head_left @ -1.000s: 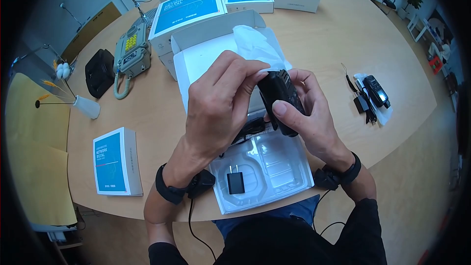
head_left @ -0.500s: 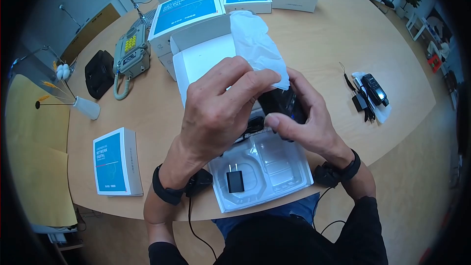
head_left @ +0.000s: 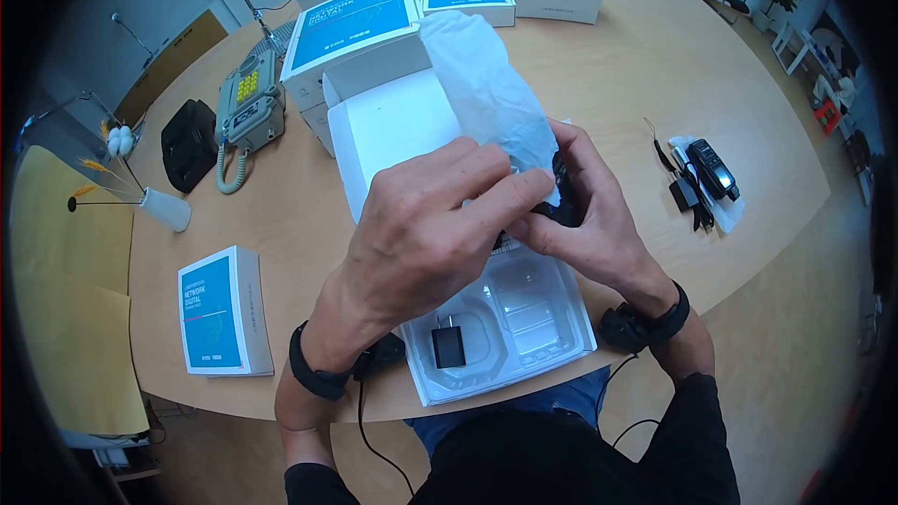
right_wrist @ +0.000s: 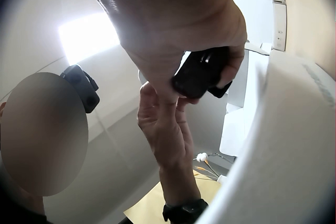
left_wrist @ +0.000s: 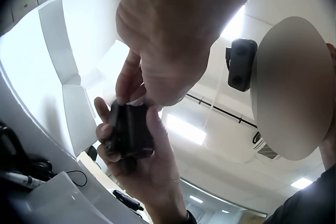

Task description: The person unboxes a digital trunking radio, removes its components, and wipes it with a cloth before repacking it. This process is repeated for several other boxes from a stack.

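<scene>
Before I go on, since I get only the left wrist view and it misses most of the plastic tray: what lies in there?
Observer: A black plug adapter lies in the near left part of the plastic tray.
Operator: What do my left fingers have?
Observer: Your left hand pinches the lower part of a white sheet, which reaches up past the right side of the open box.
Operator: Anything on the table further left of the tray?
Observer: Yes, a closed blue-and-white box.

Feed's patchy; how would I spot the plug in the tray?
At the table's near edge sits a clear tray. In its left compartment lies a black plug, prongs away from the person. No cord touches it, unlike the plug at right.
</scene>
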